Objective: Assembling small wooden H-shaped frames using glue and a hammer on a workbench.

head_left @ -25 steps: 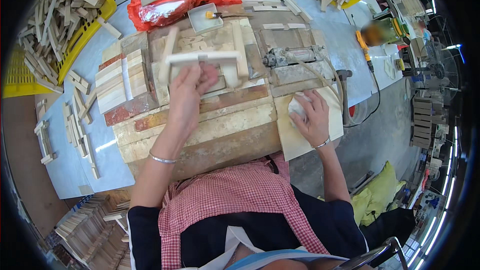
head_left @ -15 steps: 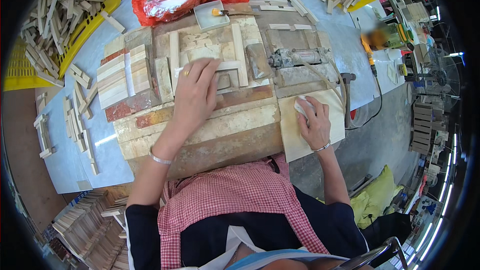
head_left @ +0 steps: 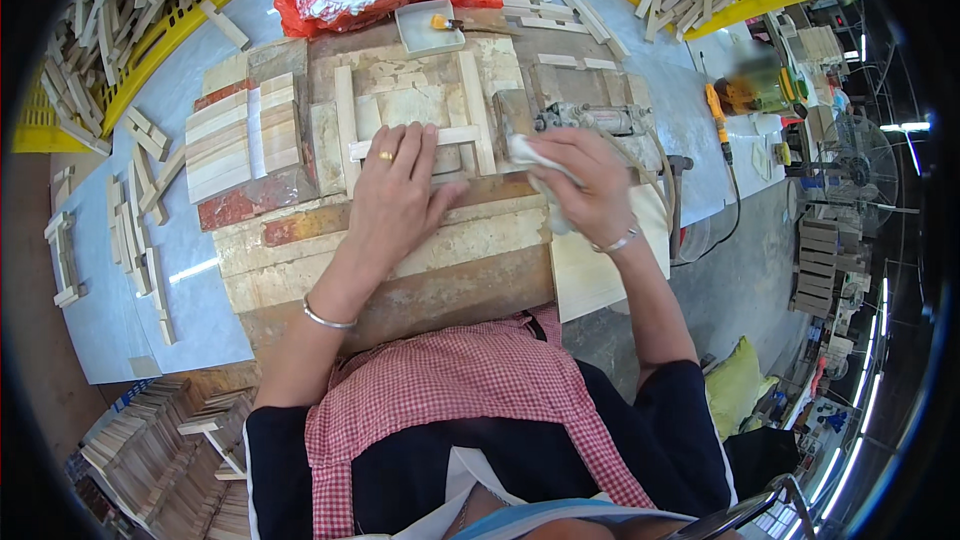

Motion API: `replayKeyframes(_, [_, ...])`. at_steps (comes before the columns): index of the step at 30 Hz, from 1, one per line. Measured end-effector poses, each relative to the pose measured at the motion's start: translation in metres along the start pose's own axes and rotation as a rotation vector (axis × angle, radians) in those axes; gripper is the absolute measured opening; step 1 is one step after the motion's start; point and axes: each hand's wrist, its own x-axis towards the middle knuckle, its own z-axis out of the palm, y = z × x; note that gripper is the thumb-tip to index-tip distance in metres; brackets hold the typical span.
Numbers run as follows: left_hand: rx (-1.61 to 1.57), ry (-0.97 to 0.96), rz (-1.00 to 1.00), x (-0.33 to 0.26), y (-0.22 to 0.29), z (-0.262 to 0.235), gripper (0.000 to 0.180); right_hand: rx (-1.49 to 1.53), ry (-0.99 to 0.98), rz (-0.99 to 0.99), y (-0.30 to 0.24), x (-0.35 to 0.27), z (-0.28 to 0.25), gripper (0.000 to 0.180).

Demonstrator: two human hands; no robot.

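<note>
A small H-shaped wooden frame lies on a worn, stained work board (head_left: 400, 225): a left upright strip (head_left: 346, 120), a right upright strip (head_left: 474, 100) and a crosspiece (head_left: 459, 135) between them. My left hand (head_left: 395, 185) rests with its fingers stretched over the crosspiece's left part, thumb apart. In my right hand (head_left: 585, 180) is a wadded white cloth (head_left: 530, 152), held just right of the right upright's lower end. That hand is slightly blurred, and whether the cloth touches the wood I cannot tell. Beyond it sits a metal pneumatic cylinder (head_left: 600, 118).
Flat wooden slats (head_left: 220, 143) lie at the left. A white tray (head_left: 415, 38) with a brush and a red plastic bag (head_left: 290, 8) stand behind. Yellow baskets (head_left: 225, 0) hold many sticks. A thin board (head_left: 605, 265) lies at right, near a hose and an orange-handled tool (head_left: 716, 110).
My right hand has lifted off the thin board and moved left and away from me with the cloth, to the frame's right side. My left hand's fingers have flattened over the crosspiece.
</note>
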Motion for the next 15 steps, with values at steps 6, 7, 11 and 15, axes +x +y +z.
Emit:
replayKeyframes(6, [0.032,-0.081,-0.015,-0.015,0.011,0.002,0.086,-0.229,-0.114,-0.234,0.006,0.053,0.052,0.022])
replayKeyframes(7, [0.026,-0.092,-0.025,-0.014,0.011,0.002,0.088,-0.299,-0.1,-0.25,0.008,0.064,0.055,0.021])
replayKeyframes(11, [0.065,-0.107,-0.044,-0.019,0.015,0.006,0.072,-0.138,-0.106,-0.358,-0.012,0.095,0.077,0.019])
replayKeyframes(15, [0.07,-0.022,0.008,-0.04,0.013,0.024,0.046,-0.151,-0.346,-0.487,-0.065,0.096,0.117,0.012])
